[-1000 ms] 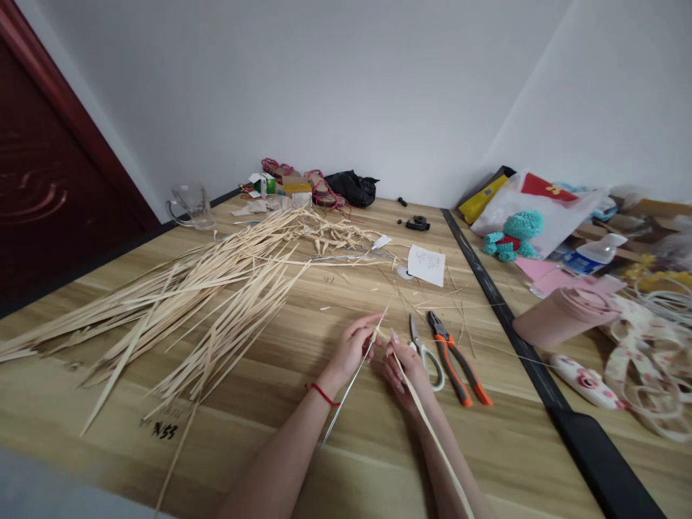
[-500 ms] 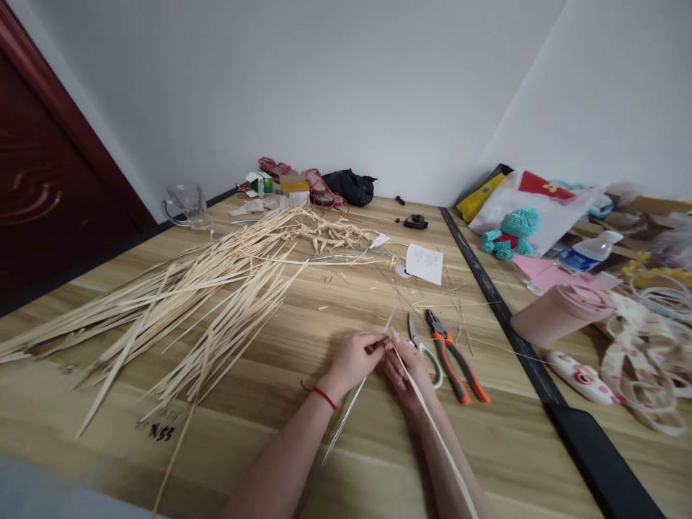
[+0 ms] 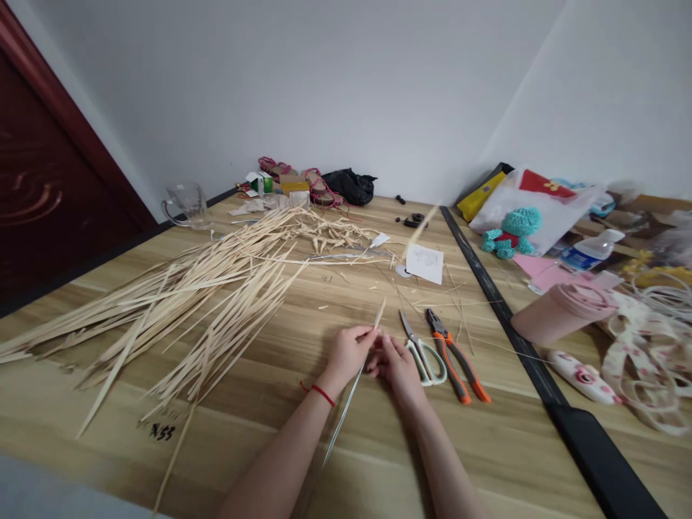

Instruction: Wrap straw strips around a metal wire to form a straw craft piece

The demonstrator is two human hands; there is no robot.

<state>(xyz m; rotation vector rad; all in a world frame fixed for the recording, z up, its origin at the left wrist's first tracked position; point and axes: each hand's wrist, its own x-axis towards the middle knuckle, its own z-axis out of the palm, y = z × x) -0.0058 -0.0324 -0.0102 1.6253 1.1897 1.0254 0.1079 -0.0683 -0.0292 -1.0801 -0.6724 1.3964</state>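
My left hand (image 3: pixel 352 355), a red cord on its wrist, is closed with thumb and index finger pinching a pale flat strip (image 3: pixel 381 311). The strip points away from me; a blurred pale length shows farther off near the paper note. Thin metal rods (image 3: pixel 342 424) run slantwise below this hand; whether it grips them I cannot tell. Close beside the left fingertips, my right hand (image 3: pixel 397 362) has its fingers curled in, and anything in them is hidden. White-handled scissors (image 3: pixel 427 360) lie just right of it, then orange-and-grey pliers (image 3: pixel 454 353).
A large heap of pale strips (image 3: pixel 216 281) covers the left of the table. Toward the back are a glass mug (image 3: pixel 188 204), a black bag (image 3: pixel 350 187) and a paper note (image 3: pixel 424 264). A pink roll (image 3: pixel 562 311), a crocheted toy (image 3: pixel 511 232) and a bottle (image 3: pixel 589 251) crowd the right.
The long strip that trailed back over my right forearm has swung away from me. My right hand has drawn slightly down and left, uncovering more of the scissors, which have shifted slightly.
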